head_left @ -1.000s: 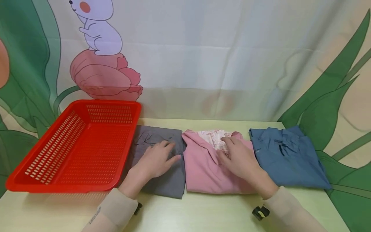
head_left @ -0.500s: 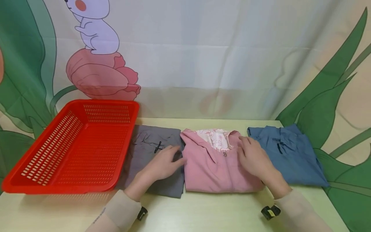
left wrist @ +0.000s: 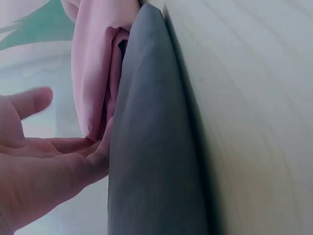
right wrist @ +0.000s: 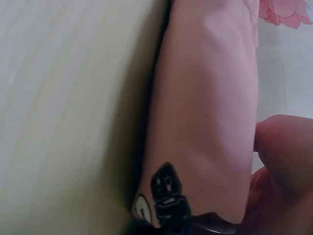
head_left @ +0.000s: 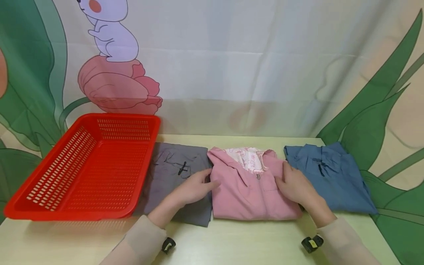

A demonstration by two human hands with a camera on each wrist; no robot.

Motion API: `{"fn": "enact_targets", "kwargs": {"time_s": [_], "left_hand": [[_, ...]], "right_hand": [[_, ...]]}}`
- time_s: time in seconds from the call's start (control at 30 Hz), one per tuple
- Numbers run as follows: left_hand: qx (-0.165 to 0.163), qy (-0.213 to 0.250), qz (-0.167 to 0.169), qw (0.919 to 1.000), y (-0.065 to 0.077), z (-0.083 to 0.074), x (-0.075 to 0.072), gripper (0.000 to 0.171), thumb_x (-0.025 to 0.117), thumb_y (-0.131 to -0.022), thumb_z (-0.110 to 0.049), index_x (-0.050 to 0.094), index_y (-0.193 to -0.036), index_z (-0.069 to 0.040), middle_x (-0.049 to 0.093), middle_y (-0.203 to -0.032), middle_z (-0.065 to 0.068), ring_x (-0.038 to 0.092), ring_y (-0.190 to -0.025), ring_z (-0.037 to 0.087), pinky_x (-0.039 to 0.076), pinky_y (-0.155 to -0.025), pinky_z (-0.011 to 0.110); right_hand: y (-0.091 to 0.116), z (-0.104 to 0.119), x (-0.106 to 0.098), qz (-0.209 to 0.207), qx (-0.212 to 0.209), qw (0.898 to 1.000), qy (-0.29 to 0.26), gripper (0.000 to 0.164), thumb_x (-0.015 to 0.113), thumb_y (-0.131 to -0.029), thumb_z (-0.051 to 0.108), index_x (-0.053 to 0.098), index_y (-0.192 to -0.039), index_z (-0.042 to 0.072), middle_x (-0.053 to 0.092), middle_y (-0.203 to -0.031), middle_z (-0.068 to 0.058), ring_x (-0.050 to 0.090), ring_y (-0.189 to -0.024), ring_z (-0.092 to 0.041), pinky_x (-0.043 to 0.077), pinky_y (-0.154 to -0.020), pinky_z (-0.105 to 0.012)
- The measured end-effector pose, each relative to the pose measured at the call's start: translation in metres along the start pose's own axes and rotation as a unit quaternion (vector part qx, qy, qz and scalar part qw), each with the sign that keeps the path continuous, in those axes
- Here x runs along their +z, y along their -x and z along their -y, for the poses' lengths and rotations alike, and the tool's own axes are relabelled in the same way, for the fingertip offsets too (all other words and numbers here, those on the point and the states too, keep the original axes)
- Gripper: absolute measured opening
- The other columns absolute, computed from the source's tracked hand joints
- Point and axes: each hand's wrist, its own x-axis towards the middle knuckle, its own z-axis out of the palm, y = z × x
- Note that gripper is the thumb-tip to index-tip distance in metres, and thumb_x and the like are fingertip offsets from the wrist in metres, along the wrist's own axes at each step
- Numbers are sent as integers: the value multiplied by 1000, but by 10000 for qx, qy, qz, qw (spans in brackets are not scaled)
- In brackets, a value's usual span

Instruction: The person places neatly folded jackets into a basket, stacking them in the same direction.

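A folded pink zip-up jacket (head_left: 240, 195) with a patterned white lining lies in the middle of the table. My left hand (head_left: 195, 187) reaches over the folded grey garment (head_left: 165, 165), its fingertips at the jacket's left edge. In the left wrist view, the thumb (left wrist: 36, 100) stands apart from the cloth while the fingers touch the fold's lower side. At the jacket's right side is my right hand (head_left: 296, 186), thumb on top and fingers along the edge. The right wrist view shows the thumb (right wrist: 281, 142) against the cloth, with the fingers partly hidden behind the fold.
A red perforated basket (head_left: 16, 209) stands on the left, its rim overlapping the grey garment in the head view. To the right lies a folded blue garment (head_left: 341, 187). A printed curtain (head_left: 212, 73) hangs behind the table (head_left: 238, 243).
My right hand has moved right, off the jacket's collar and onto its right edge. My left hand has slid right across the grey garment to the jacket's left edge.
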Motion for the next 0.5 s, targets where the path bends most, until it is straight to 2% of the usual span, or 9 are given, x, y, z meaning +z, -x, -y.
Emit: {"fn": "enact_targets", "kwargs": {"time_s": [0.13, 0.23, 0.37, 0.5], "left_hand": [[-213, 685, 50, 9974, -3, -2, 4, 60, 52, -107, -23, 35, -155, 9, 41, -156, 24, 44, -141, 35, 37, -114, 51], [-401, 1431, 59, 9889, -5, -5, 7, 56, 49, -107, -16, 34, -153, 11, 43, -153, 26, 50, -135, 36, 43, -109, 51], [-759, 2426, 74, 9671, -7, -9, 9, 56, 46, -106, -11, 29, -154, 13, 43, -151, 29, 50, -133, 39, 44, -108, 52], [-1130, 3199, 38, 9407, -10, -12, 10, 59, 43, -106, -10, 22, -157, 9, 35, -154, 30, 42, -138, 44, 40, -110, 58]], "right_hand": [[-1, -3, 2, 38, -22, 9999, 90, 66, 53, -103, 23, 32, -146, -23, 49, -137, -43, 55, -123, -54, 48, -98, -62], [-2, -4, 2, 32, -179, 9998, 61, 63, 53, -103, 21, 35, -144, -23, 52, -133, -42, 57, -120, -52, 49, -96, -61], [-3, -4, 4, 93, -303, 9995, -5, 62, 52, -102, 18, 34, -144, -25, 51, -134, -44, 55, -122, -54, 48, -98, -62], [-3, -4, 5, 148, -218, 9996, -137, 62, 52, -102, 16, 32, -144, -25, 48, -137, -44, 52, -126, -54, 46, -101, -62]]}}
